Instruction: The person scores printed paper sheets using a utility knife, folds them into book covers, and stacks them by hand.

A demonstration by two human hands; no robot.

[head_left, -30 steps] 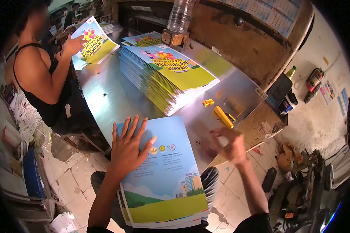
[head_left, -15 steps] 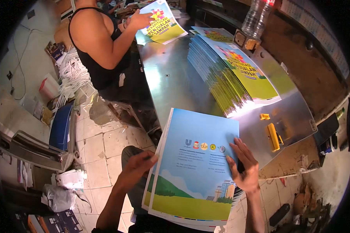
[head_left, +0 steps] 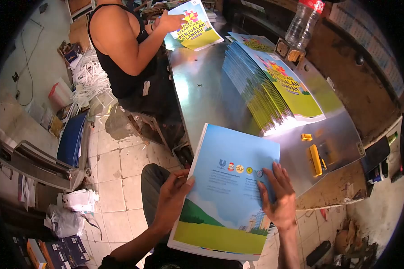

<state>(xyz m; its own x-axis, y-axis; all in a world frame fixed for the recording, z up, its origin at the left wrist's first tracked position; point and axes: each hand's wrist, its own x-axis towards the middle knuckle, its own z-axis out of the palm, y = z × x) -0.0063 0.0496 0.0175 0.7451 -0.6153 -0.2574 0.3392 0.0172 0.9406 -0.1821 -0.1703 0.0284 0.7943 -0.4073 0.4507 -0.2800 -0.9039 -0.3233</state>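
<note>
A large blue-and-green printed booklet (head_left: 224, 201) rests on my lap, back cover up, with a row of logos and small text. Its left edge shows white layers beneath the cover. My left hand (head_left: 173, 195) grips that left edge, thumb on the cover and the other fingers partly hidden at the edge. On the right side, my right hand (head_left: 278, 195) lies on the cover with fingers stretched and thumb apart. Beyond it, a yellow stapler (head_left: 316, 160) and a small yellow piece (head_left: 306, 137) lie on the metal tabletop (head_left: 199, 107).
A tall stack of matching booklets (head_left: 274, 85) stands on the table. A plastic bottle (head_left: 303, 27) is behind it. At the far left table edge, a co-worker (head_left: 125, 40) in a black top handles another booklet (head_left: 195, 27). Paper scraps (head_left: 92, 76) litter the floor at left.
The layer that stuck out along the booklet's left side now sits closer under the cover. My left hand has moved up and right along that edge; my right hand has shifted slightly left.
</note>
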